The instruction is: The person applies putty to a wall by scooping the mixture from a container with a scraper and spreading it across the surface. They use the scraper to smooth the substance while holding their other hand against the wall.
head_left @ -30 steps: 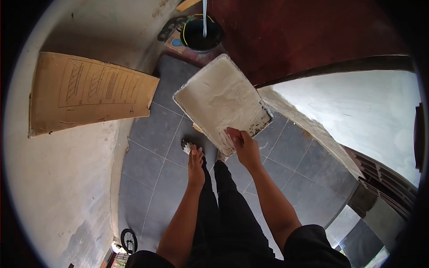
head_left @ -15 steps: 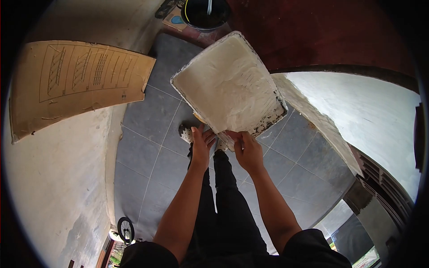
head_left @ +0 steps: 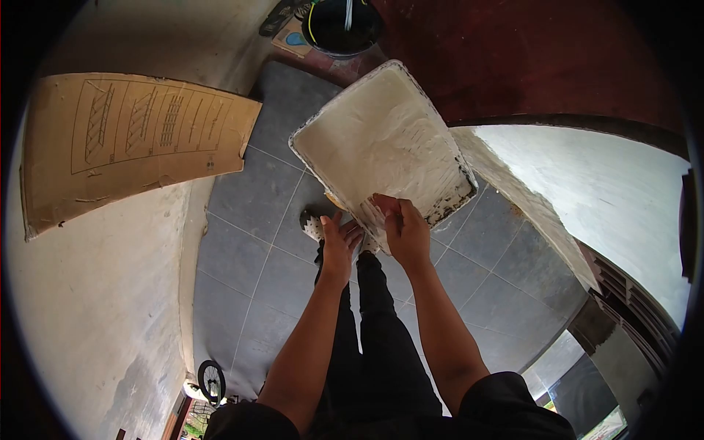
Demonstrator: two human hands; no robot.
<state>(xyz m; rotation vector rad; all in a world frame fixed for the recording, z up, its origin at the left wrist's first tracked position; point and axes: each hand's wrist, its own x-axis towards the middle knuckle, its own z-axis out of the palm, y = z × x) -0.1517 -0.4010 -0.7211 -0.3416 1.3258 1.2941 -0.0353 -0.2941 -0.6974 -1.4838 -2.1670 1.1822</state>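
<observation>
A rectangular tray (head_left: 381, 139), its inside covered in a pale whitish coating, lies tilted in front of me. Dark chipped patches mark its rim at the lower right. My right hand (head_left: 405, 233) is over the near corner, fingers pinched round a small flat reddish piece (head_left: 383, 204) whose kind I cannot make out. Beside that corner is my left hand (head_left: 342, 246), thumb and fingers apart, with its fingertips close to the tray's edge. Whether they touch the underside is hidden.
Grey floor tiles (head_left: 242, 235) surround my shoes. A printed cardboard sheet (head_left: 139, 139) leans on the left wall. A black bucket (head_left: 341, 33) stands at the back beside a dark red surface (head_left: 528, 59). To the right is a low white wall (head_left: 587, 176); a wheel (head_left: 211, 381) shows lower left.
My right hand has moved up and slightly right with the reddish piece, from the tray's near edge to over its inside. The whole view has shifted slightly.
</observation>
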